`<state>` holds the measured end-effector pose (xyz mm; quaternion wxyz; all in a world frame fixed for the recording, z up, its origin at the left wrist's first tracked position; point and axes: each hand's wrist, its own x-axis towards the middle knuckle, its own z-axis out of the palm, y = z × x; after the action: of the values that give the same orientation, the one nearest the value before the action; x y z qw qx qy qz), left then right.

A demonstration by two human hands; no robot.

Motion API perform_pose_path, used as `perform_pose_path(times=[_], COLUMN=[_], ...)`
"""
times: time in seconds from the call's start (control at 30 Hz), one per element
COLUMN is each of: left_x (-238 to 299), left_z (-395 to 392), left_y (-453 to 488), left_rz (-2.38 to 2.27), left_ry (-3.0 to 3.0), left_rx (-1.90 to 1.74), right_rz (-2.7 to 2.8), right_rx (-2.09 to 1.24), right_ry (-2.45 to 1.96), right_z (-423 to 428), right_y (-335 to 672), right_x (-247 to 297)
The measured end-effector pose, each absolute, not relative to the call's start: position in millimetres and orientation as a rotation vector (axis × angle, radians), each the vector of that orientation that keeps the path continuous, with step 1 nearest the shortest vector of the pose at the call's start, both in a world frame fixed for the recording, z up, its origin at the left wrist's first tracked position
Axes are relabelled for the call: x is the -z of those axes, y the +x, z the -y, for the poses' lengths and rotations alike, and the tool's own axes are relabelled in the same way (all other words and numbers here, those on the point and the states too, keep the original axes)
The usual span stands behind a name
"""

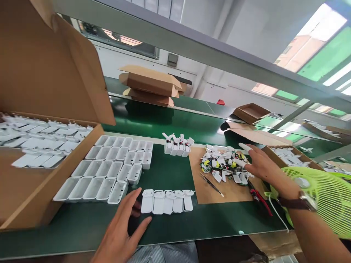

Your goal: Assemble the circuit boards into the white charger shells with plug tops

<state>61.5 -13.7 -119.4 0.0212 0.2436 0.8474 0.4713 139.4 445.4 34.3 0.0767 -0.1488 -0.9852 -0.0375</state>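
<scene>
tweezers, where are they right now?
The tweezers lie on the brown cardboard sheet, right of centre, just below the pile of circuit boards near the right hand.

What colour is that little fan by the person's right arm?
The fan is bright lime green, seen in the head view, its only view.

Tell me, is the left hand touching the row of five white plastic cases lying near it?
Touching. The head view shows the left hand with its fingertips against the end of the row of white plastic cases.

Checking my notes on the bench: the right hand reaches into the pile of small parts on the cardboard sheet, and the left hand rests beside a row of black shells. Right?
Not quite: the head view shows the row of shells is white, not black. The rest holds.
</scene>
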Motion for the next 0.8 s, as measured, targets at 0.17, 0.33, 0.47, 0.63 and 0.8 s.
perform_pose_path(times=[0.17,0.33,0.47,0.63,0.8], left_x=[97.0,75.3,69.7,83.1,86.5], left_z=[20.8,22.3,20.9,9.9,-1.8], left_y=[47.2,32.7,26.5,26.6,33.6], left_rz=[-2.615,-2.436,-2.414,-2.366,-2.281], left_ry=[1.116,1.013,0.904,0.751,0.737], left_rx=[-1.208,-1.140,-1.130,-1.333,-1.454], right_rz=[3.008,3.007,2.896,2.691,2.634], right_rx=[-0.705,-0.941,-1.131,-1.277,-1.072], right_ry=[0.068,0.403,0.333,0.310,0.474], right_z=[-349.7,-287.4,-285.5,-285.3,-278.1], right_y=[144.5,143.2,141.7,143.8,141.2], right_x=[10.9,61.9,76.7,82.2,80.5])
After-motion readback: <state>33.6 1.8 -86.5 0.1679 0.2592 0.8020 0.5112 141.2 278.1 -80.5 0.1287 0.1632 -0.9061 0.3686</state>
